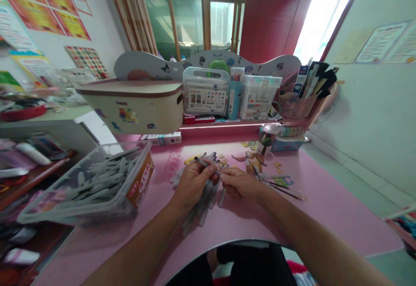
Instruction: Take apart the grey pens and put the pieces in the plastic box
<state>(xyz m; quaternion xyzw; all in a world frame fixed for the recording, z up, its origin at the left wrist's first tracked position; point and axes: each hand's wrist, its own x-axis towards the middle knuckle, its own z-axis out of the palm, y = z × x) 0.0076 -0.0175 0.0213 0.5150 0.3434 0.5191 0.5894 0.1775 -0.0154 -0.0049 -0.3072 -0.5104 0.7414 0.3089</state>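
Both hands meet above the middle of a pink desk (pixel 260 225). My left hand (pixel 193 180) is closed on a grey marker pen (pixel 202 161), whose dark end points up and left. The fingers of my right hand (pixel 238 183) pinch the other end of that pen, touching my left fingertips. Beneath and between the hands lies a pile of grey marker pens (pixel 205 206), partly hidden by them. Left of my left arm stands a clear plastic box (pixel 113 210) holding many similar pens.
Thin brushes (pixel 286 189) lie to the right. A lidded clear jar (pixel 266 141) stands near the back. On the shelf are a cream storage bin (pixel 139 115), a clear pen case (pixel 206 93), a white marker box (pixel 260 99) and a pink holder (pixel 297 104).
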